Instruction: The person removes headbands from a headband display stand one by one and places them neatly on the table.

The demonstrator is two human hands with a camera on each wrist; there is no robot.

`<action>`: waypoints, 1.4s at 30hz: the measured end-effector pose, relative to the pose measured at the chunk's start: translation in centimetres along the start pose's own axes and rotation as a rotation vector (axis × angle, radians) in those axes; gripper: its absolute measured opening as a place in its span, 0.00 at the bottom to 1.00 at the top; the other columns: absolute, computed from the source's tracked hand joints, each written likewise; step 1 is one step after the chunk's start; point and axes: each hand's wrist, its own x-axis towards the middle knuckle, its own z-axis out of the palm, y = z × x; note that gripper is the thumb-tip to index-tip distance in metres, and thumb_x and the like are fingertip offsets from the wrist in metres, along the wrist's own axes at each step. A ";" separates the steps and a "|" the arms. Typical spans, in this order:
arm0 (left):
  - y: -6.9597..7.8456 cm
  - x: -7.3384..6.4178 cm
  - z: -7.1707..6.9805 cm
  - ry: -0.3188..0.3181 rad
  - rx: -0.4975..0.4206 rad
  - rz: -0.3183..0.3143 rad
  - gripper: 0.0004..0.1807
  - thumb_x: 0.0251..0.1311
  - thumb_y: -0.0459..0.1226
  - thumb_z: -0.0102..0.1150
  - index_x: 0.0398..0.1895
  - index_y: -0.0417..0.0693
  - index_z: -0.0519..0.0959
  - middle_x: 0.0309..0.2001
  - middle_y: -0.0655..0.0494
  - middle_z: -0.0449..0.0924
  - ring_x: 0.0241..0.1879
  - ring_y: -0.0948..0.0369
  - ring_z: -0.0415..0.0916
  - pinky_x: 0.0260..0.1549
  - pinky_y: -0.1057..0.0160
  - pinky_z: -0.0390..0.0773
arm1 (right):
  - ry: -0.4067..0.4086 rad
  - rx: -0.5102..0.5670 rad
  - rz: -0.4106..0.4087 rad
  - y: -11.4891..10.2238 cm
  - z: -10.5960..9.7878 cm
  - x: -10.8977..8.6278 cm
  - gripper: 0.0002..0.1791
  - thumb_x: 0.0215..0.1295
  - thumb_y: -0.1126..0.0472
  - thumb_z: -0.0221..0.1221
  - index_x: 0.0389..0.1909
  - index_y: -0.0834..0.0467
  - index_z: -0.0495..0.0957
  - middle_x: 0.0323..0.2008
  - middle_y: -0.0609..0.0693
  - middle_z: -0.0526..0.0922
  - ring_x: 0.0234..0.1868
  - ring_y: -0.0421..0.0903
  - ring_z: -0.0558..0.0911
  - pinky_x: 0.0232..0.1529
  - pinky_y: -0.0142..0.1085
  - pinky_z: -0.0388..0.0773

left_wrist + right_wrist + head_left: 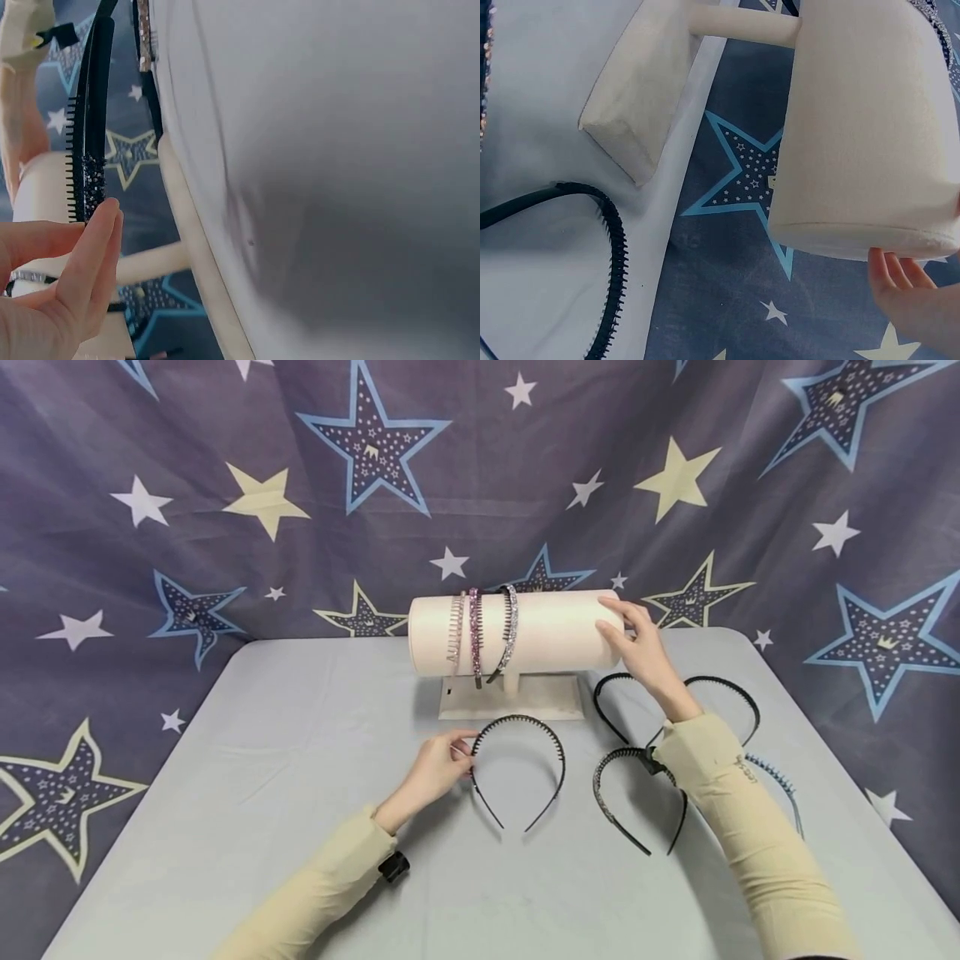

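My left hand [437,766] pinches a black toothed headband [519,720] by its left side, between thumb and fingers. In the left wrist view, dark glitter shows on the headband [94,142] close to the fingertips. At the right end of the cream cylindrical display stand [558,627], my right hand [637,643] rests with its fingers spread over the end. The right wrist view shows its fingers at the end rim of the cylinder [862,150]. Around the cylinder's left half sit a pale pink headband [455,631], a pink glittery headband [475,635] and a silver glittery headband [512,627].
On the table [300,710] at the right lie black headbands, one with a bow [651,760], another [720,681] behind the right forearm. A blue headband [780,777] is partly hidden by the right sleeve. A star-patterned curtain [480,468] hangs right behind the stand.
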 end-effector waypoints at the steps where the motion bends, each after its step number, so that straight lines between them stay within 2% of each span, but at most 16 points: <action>1: 0.2 0.1 0.2 -0.012 -0.007 -0.001 0.21 0.47 0.21 0.53 0.49 0.31 0.72 0.29 0.46 0.74 0.22 0.55 0.76 0.23 0.57 0.80 | 0.002 -0.001 -0.002 0.0 0.0 0.0 0.24 0.63 0.55 0.51 0.59 0.58 0.65 0.57 0.60 0.60 0.51 0.52 0.67 0.45 0.41 0.70; 5: 0.5 0.4 0.9 -0.057 -0.040 -0.023 0.21 0.46 0.20 0.52 0.49 0.31 0.71 0.28 0.45 0.74 0.22 0.54 0.76 0.24 0.57 0.80 | 0.003 0.001 -0.002 0.0 0.0 0.0 0.24 0.63 0.55 0.51 0.59 0.57 0.65 0.57 0.59 0.60 0.52 0.52 0.67 0.47 0.44 0.69; 12: 0.4 0.9 1.9 -0.121 -0.091 -0.061 0.21 0.48 0.19 0.52 0.49 0.30 0.69 0.28 0.44 0.72 0.22 0.58 0.75 0.24 0.62 0.81 | 0.001 0.005 0.002 0.1 0.0 0.0 0.24 0.63 0.55 0.51 0.59 0.57 0.65 0.57 0.60 0.60 0.53 0.53 0.66 0.47 0.46 0.69; 17: 0.1 1.2 2.4 -0.139 -0.101 -0.082 0.20 0.47 0.20 0.53 0.48 0.30 0.69 0.27 0.44 0.72 0.19 0.56 0.75 0.23 0.60 0.81 | 0.004 0.002 0.002 0.1 0.1 0.0 0.24 0.63 0.54 0.51 0.59 0.58 0.65 0.57 0.60 0.60 0.52 0.53 0.67 0.46 0.45 0.69; 24: -0.3 1.2 2.9 -0.161 -0.098 -0.088 0.21 0.46 0.20 0.53 0.47 0.30 0.68 0.26 0.43 0.74 0.14 0.63 0.72 0.19 0.60 0.80 | 0.000 0.004 0.008 0.1 0.2 0.0 0.25 0.63 0.54 0.51 0.60 0.57 0.65 0.57 0.60 0.59 0.51 0.53 0.67 0.46 0.45 0.71; 34: -0.1 1.2 3.2 -0.178 -0.068 -0.110 0.20 0.46 0.20 0.52 0.47 0.30 0.69 0.23 0.48 0.74 0.12 0.65 0.70 0.18 0.63 0.80 | 0.004 -0.003 -0.003 0.1 0.0 -0.1 0.24 0.63 0.54 0.51 0.60 0.57 0.65 0.57 0.60 0.60 0.52 0.53 0.67 0.47 0.47 0.69; 42: -0.7 1.5 3.5 -0.203 -0.049 -0.130 0.20 0.48 0.20 0.52 0.48 0.30 0.68 0.23 0.47 0.73 0.13 0.65 0.69 0.19 0.65 0.80 | -0.001 0.003 0.007 0.1 0.0 0.0 0.24 0.63 0.54 0.51 0.60 0.57 0.65 0.58 0.60 0.59 0.52 0.54 0.66 0.47 0.50 0.70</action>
